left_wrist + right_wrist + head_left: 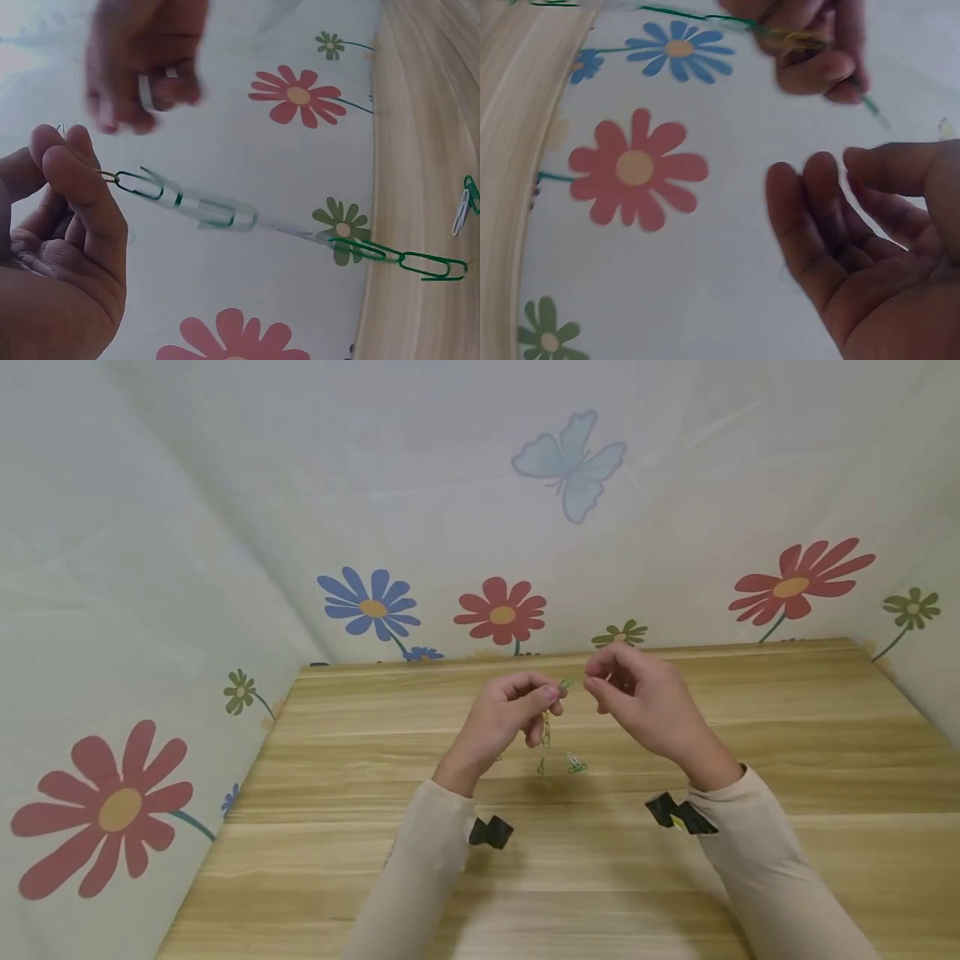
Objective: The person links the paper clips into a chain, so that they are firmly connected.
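My left hand pinches a chain of linked paper clips between thumb and fingertips. Green and white clips hang below it, and a yellow clip shows at the grip. Out past the fingertips pokes a green paper clip at the chain's upper end. Close by on the right is my right hand, raised at about the same height. Its fingers are loosely bent, the thumb stands apart from them, and nothing shows in between. In the left wrist view that hand is blurred.
Beneath the hands, a few loose paper clips, white and green, lie on the wood-grain table. A pale cloth backdrop with printed flowers and a butterfly rises behind the table and along its sides.
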`<action>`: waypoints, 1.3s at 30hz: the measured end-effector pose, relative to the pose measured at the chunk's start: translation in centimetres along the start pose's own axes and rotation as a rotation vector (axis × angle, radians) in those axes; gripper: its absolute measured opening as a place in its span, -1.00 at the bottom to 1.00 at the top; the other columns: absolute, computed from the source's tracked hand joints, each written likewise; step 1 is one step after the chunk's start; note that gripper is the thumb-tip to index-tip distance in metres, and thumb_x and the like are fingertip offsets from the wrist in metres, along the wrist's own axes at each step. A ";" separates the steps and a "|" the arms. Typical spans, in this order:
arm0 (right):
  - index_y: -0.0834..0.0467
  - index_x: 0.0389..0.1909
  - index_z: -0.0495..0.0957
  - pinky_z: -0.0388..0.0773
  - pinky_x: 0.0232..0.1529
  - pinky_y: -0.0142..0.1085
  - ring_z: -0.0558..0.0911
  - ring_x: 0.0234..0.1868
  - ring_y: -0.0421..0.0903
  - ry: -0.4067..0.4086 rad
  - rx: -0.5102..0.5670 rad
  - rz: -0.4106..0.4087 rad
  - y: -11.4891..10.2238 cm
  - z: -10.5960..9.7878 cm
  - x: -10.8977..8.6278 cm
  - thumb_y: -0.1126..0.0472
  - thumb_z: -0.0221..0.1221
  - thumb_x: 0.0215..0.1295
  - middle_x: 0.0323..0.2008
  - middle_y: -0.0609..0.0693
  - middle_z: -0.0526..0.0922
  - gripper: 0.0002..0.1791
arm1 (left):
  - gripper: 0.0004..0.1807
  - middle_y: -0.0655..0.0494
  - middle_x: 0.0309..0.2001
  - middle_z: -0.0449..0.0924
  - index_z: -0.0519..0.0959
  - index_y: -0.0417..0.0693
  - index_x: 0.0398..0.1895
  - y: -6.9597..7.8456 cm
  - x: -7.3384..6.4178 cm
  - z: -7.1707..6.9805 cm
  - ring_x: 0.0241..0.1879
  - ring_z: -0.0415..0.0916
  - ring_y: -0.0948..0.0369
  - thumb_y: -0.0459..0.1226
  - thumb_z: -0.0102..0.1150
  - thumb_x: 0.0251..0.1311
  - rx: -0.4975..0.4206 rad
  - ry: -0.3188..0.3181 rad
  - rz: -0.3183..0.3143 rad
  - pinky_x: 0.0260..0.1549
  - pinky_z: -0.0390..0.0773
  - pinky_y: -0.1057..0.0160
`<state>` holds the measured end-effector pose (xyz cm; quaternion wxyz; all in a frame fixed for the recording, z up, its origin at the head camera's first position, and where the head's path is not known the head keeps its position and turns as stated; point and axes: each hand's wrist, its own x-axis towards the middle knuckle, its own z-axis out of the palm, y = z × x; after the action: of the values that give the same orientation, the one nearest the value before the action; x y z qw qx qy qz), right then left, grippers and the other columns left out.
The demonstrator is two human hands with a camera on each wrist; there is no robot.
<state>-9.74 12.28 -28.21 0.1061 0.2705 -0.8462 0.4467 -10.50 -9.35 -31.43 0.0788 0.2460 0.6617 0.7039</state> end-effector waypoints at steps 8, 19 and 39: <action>0.19 -0.30 0.61 0.45 -0.42 -0.21 0.48 -0.49 -0.12 -0.445 -0.232 0.178 6.4 3.4 0.9 0.30 0.21 0.38 -0.50 -0.05 0.56 -0.95 | -0.86 -0.03 -0.32 0.59 0.56 -0.18 -0.14 0.8 -0.2 -0.7 -0.70 0.39 0.18 -0.26 0.11 0.45 -0.065 0.102 0.075 -0.63 0.52 0.29; 0.11 -0.53 0.43 0.36 -0.46 -0.27 0.43 -0.53 -0.14 -0.553 -0.292 0.283 10.0 7.6 0.0 0.22 0.28 0.33 -0.58 -0.07 0.45 -0.73 | -0.93 0.01 -0.35 0.58 0.56 -0.09 -0.23 0.9 -0.2 -1.0 -0.70 0.36 0.22 -0.32 0.10 0.43 -0.088 0.156 0.132 -0.66 0.47 0.35; 0.15 -0.45 0.46 0.45 -0.40 -0.23 0.47 -0.47 -0.08 -0.546 -0.346 0.298 9.4 8.2 0.0 0.34 0.23 0.23 -0.51 -0.02 0.50 -0.86 | -0.87 0.02 -0.38 0.58 0.54 -0.23 -0.24 1.0 0.0 -1.1 -0.72 0.35 0.23 -0.31 0.10 0.41 -0.090 0.132 0.108 -0.67 0.47 0.36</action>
<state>-14.41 9.92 -39.52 -0.1461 0.2314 -0.9367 0.2185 -10.77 -10.44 -30.48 0.0077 0.2305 0.6190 0.7507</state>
